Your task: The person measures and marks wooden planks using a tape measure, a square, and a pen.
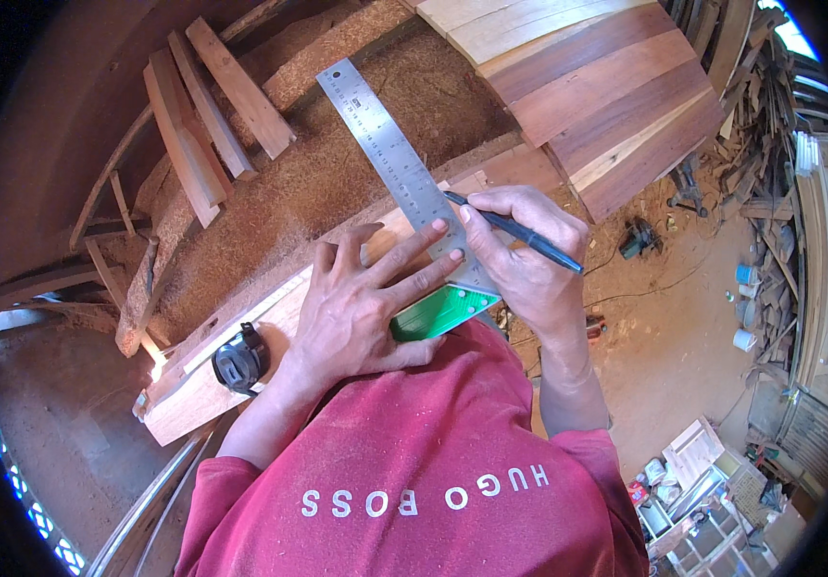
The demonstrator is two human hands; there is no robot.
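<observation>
A pale wooden board [178,412] runs diagonally in front of me. Across it lies a try square with a steel ruled blade [376,130] and a green handle [438,313]. My left hand [351,313] holds the square down, its fingers spread over the blade and its thumb along the near side of the handle. My right hand [529,240] grips a black pen [547,250], its tip touching or just beside the blade's right edge. Left of my left wrist, a black tape measure [239,361] rests on the board.
Beyond the board lie sawdust [337,159] and several loose planks [241,91]. A panel of joined light and dark strips [606,91] stands at the far right. A green-and-black power tool [638,238] sits on the floor, with scrap wood [760,125] and boxes [698,447] farther right.
</observation>
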